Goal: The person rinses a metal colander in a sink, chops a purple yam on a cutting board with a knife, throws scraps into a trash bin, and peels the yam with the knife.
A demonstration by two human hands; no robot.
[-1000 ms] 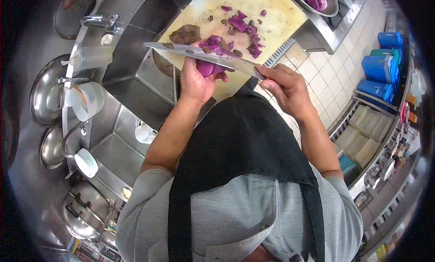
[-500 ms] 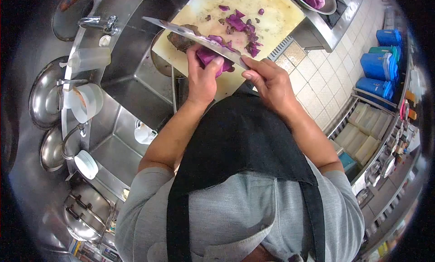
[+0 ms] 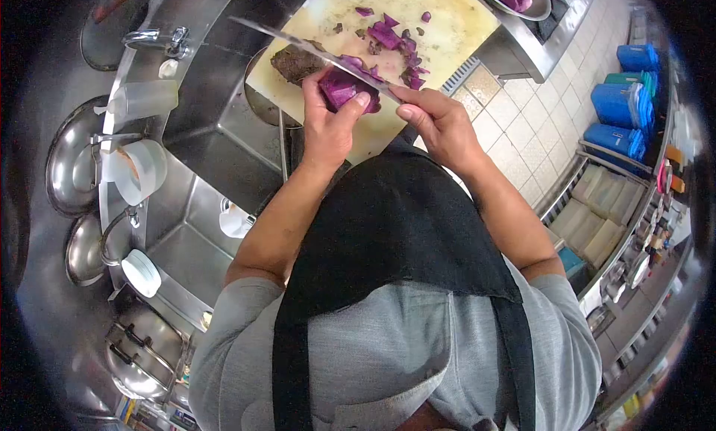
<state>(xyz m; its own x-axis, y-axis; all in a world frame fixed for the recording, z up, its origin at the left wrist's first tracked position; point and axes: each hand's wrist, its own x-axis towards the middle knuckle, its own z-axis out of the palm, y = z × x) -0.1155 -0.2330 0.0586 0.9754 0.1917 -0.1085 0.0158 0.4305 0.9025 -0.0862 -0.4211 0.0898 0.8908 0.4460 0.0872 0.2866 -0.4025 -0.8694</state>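
My left hand (image 3: 327,136) grips a partly peeled purple yam (image 3: 341,92) over the cutting board (image 3: 459,24), its thumb on the near side. In my right hand (image 3: 441,125) is a long kitchen knife (image 3: 304,45). The blade points to the upper left and crosses the far side of the yam, seen nearly edge-on. Just beyond my left fingers lies a rough brown yam (image 3: 293,63) with its skin on. Purple and brown peelings (image 3: 385,36) are scattered on the board. My fingertips behind the yam are hidden.
Left of the board are steel sink basins (image 3: 216,151) with a faucet (image 3: 160,37) and plastic jugs (image 3: 153,95). A metal bowl (image 3: 550,10) with purple pieces stands at upper right. Blue bins (image 3: 623,103) and a rack of pale containers (image 3: 597,200) line the right side.
The knife blade has tilted from showing its flat side to nearly edge-on. Both hands have shifted slightly left along with the whole view. The hold on the yam and knife is unchanged.
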